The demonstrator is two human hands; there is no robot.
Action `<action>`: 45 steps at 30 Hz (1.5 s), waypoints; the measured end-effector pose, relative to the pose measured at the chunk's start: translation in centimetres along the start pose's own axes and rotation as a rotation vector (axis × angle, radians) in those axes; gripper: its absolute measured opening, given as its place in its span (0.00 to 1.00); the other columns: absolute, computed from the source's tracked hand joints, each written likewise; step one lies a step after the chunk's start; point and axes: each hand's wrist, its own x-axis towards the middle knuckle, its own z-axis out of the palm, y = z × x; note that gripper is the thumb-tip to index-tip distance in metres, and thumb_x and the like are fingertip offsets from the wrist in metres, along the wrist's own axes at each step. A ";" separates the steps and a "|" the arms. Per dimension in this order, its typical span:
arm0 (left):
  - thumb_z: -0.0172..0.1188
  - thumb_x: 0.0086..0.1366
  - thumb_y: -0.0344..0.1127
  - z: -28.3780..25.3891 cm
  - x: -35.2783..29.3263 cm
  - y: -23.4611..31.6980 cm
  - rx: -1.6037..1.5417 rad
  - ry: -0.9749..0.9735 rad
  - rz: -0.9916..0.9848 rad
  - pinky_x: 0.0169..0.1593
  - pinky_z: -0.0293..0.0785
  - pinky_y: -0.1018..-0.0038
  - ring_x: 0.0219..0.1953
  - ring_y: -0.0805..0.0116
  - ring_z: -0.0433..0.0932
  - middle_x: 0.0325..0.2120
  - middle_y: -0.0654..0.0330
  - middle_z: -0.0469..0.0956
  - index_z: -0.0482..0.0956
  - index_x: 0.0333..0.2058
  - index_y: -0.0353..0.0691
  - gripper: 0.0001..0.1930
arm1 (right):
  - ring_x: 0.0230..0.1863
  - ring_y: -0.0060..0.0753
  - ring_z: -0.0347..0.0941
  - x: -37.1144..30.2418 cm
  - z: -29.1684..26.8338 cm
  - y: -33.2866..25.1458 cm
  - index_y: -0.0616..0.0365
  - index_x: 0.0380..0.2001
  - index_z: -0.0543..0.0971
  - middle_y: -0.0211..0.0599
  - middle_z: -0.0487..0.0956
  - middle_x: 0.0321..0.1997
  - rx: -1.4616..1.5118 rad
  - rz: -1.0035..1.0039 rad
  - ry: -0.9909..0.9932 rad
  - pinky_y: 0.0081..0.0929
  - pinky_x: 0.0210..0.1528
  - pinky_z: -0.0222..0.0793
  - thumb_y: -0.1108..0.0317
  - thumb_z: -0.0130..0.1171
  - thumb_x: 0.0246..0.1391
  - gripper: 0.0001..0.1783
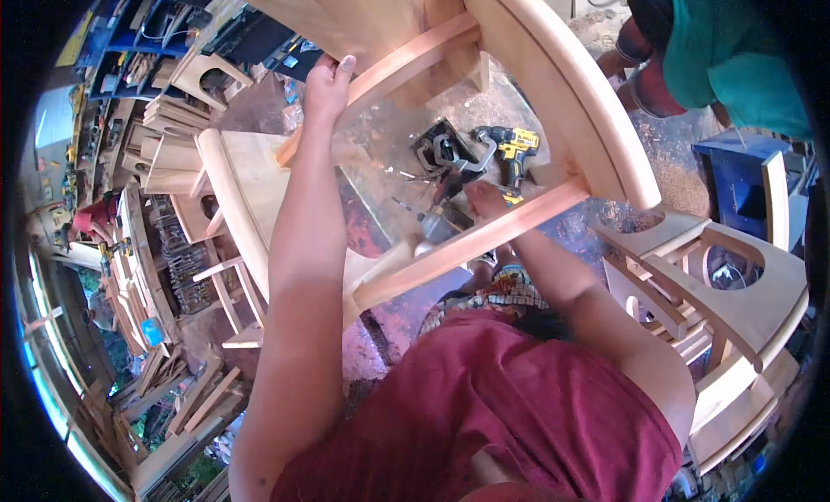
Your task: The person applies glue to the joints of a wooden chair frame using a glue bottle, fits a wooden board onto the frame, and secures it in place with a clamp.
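My left hand (327, 91) grips the upper rail of a pale wooden chair frame (566, 78), its thumb lying along the wood. The frame is tilted in front of me, and its near rail (471, 241) crosses over my right forearm. Below that rail, my right hand (488, 199) is closed at a dark power drill (443, 223) with a long bit pointing left; the rail hides part of the grip. A yellow and black drill (517, 147) lies just beyond that hand. Beside it are metal C-clamps (450, 152) and a small dark tray.
Unfinished wooden chair frames (718, 268) stand at the right, with a blue box (743, 178) behind them. A person in a green garment (735, 61) is at the upper right. Cut wooden parts (177, 160), racked clamps (173, 260) and blue shelves (130, 48) fill the left.
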 end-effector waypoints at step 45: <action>0.55 0.64 0.40 -2.2 -1.6 0.7 0.044 0.005 -0.080 0.44 0.67 0.78 0.39 0.75 0.72 0.39 0.59 0.77 0.69 0.47 0.29 0.20 | 0.17 0.17 0.64 9.2 9.4 -19.3 0.61 0.33 0.73 0.27 0.72 0.19 0.875 0.275 0.293 0.21 0.19 0.60 0.66 0.61 0.50 0.11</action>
